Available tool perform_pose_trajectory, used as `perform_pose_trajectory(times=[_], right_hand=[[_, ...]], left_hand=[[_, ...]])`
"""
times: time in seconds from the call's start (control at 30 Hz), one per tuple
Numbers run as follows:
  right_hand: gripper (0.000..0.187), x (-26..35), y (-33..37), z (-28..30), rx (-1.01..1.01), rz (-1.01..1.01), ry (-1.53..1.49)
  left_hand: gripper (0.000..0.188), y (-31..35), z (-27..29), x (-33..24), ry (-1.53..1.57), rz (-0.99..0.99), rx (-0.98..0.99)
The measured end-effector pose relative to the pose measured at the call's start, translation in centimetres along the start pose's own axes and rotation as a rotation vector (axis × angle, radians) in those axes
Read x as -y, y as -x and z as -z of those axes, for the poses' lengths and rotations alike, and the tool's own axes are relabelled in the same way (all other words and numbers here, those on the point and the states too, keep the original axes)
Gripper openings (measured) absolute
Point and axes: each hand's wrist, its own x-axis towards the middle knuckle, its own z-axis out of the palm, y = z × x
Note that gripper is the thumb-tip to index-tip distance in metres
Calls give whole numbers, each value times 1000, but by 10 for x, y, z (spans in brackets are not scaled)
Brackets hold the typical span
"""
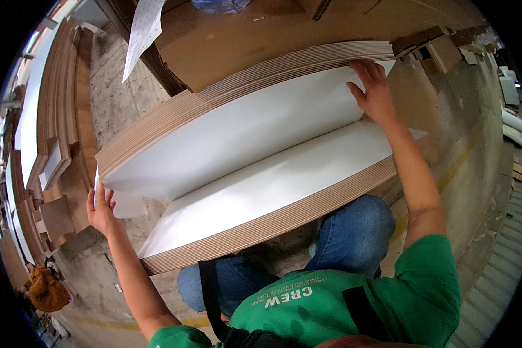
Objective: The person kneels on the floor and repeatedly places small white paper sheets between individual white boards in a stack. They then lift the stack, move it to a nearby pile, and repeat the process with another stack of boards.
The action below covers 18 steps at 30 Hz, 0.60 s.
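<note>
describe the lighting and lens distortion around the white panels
In the head view, the upper white panel looks greyer, the lower white panel brighter; still in the head view, fisheye bending bows the stacked boards at left, and black corners frame the picture.

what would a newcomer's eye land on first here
Probably the upper stack of white-faced boards and the lower stack mid-picture. The left hand is at the upper stack's left end, the right hand near its right end. Below, the green shirt stands out.
</note>
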Motion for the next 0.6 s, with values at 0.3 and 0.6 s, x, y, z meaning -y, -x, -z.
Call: perform_pose_trajectory(times=[0.3, 0.6], right_hand=[[29, 17, 12, 42, 48, -64, -182], [25, 101, -34, 67, 836, -72, -820]], left_hand=[[56, 37, 37, -15, -43, -53, 50], [27, 148, 19, -67, 165, -492, 280]])
